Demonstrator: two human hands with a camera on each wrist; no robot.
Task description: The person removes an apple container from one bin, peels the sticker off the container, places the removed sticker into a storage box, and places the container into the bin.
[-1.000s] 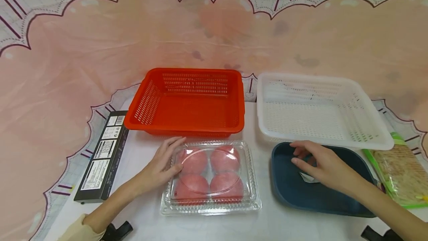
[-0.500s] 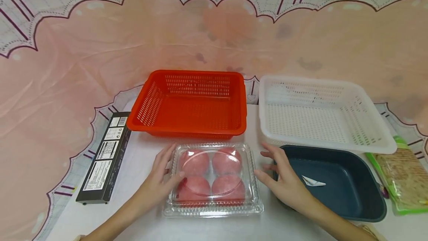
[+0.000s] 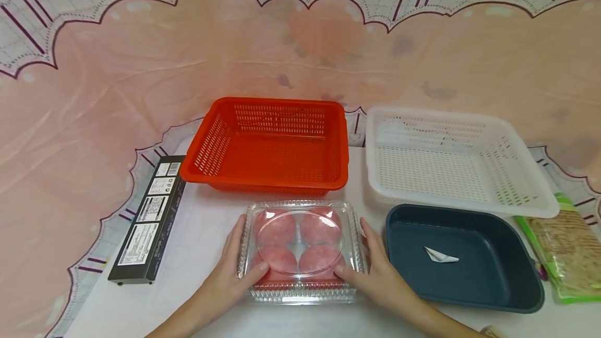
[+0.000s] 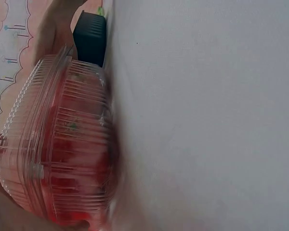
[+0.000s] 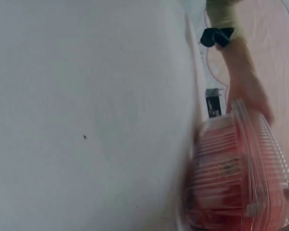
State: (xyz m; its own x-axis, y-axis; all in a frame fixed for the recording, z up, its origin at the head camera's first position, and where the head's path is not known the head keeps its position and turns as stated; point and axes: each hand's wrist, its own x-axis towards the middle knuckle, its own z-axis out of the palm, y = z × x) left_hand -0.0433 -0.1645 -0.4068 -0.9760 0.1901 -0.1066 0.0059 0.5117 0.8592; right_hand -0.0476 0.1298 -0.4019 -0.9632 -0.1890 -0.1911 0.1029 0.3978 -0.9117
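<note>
A clear plastic clamshell box with several round red fruits inside stands at the front middle of the head view. My left hand grips its left side, thumb over the lid and fingers along the side wall. On the opposite side my right hand holds it the same way. The box's ribbed wall fills the lower left of the left wrist view, with the right hand at its far end. Some of the fingers are hidden behind the box.
Behind the box sits a red basket, with a white basket to its right. A dark blue tub holding a folded white paper lies right of the box. A black carton lies left; a green-edged food packet is far right.
My right hand has left the blue tub and moved left onto the box's right side. My left hand has slid down along the left side, and both hands now grip the box.
</note>
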